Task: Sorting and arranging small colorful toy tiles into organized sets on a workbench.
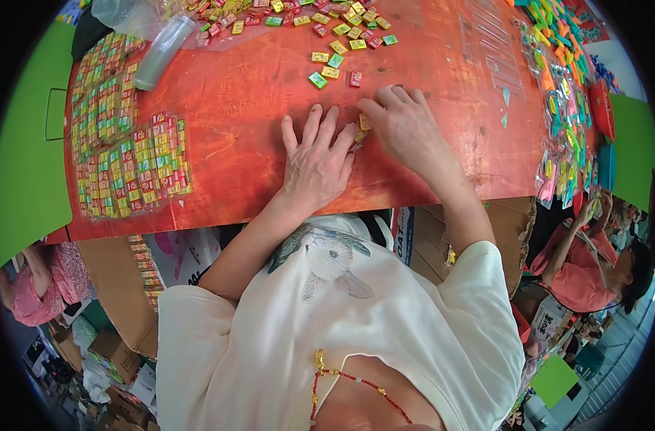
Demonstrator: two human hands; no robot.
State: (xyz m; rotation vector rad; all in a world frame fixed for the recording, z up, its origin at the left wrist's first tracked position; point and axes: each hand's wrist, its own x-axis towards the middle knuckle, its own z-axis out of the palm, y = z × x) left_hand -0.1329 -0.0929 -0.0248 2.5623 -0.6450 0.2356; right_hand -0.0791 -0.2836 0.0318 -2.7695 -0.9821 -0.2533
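My left hand (316, 159) lies on the red tabletop with its fingers spread. Its index finger and thumb side rest against a few small yellow boxes (364, 122) between my two hands. Just to the right, my right hand (410, 129) is curled with its fingers bent down, the nearest fingertip by those same boxes. Whatever its fingers hold, if anything, is hidden beneath them. Beyond my hands lie loose small boxes, among them a green one (317, 80) and a red one (355, 79).
A pile of small coloured boxes (342, 29) spreads over the far side. Box rows in clear wrap (133, 169) lie left, near a clear plastic container (163, 54). Bagged colourful plastic pieces (557, 108) line the right edge. Cardboard boxes (115, 287) stand below; people sit both sides.
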